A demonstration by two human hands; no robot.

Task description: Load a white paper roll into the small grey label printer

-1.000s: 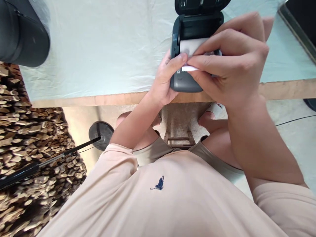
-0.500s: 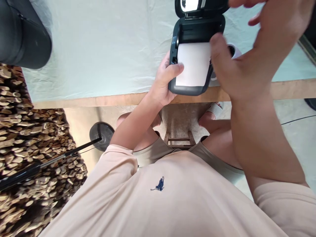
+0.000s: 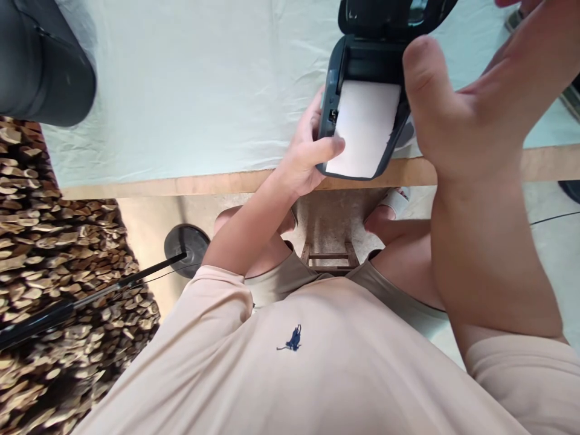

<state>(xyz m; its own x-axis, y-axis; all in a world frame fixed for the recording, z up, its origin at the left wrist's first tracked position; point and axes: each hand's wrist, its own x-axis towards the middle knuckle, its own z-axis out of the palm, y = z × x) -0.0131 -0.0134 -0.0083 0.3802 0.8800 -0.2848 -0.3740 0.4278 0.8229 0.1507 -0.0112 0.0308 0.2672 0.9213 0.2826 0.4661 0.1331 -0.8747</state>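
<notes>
A dark handheld label printer (image 3: 333, 78) is held over the table's near edge at the top right, a little tilted. Its hinged lid (image 3: 376, 21) stands open at the far end, cut off by the frame. Inside lies white paper (image 3: 369, 121), probably a roll. My left hand (image 3: 310, 145) grips the printer's left side, thumb pressing on the paper. Beside the right side is my right hand (image 3: 471, 109), thumb stretched out and fingers spread away, partly out of frame. Whether that thumb touches the casing I cannot tell.
A pale sheet covers the table (image 3: 181, 90), which has a wooden front edge (image 3: 203, 184). At the far left stands a black cylindrical object (image 3: 45, 66). A round grey object (image 3: 405, 134) shows partly behind the printer. Below left is a black stand base (image 3: 185, 248) with a pole.
The printer has shifted right and tilted a little, with my left hand moving along. My right hand has moved right, its fingers farther from the lid.
</notes>
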